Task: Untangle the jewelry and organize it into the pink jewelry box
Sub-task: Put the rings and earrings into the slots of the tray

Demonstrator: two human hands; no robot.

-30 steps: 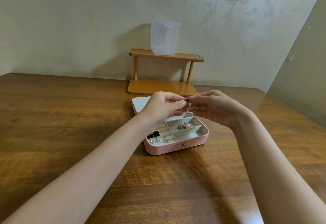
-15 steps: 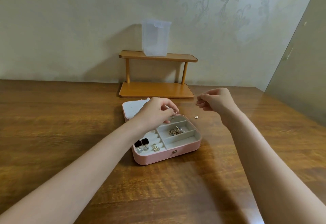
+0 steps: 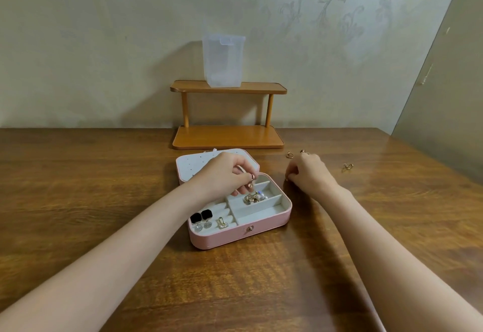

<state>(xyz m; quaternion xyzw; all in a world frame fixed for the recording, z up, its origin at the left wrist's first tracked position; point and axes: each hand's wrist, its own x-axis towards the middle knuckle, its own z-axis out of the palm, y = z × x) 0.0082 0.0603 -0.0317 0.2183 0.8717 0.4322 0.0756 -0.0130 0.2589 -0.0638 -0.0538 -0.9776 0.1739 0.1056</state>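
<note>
The pink jewelry box (image 3: 243, 235) lies open on the bench (image 3: 78, 201) just ahead of me, lid flat at its 11 o'clock. My left hand (image 3: 224, 173) pinches a small gold ring (image 3: 252, 178) over the back compartment; a tangle of gold and pearl pieces (image 3: 254, 197) sits in the middle one, black earrings (image 3: 201, 218) at the front left. My right hand (image 3: 308, 172), at the box's 2 o'clock, rests curled on the bench; whether it grips anything, I cannot tell. Loose earrings (image 3: 347, 166) lie beyond it.
</note>
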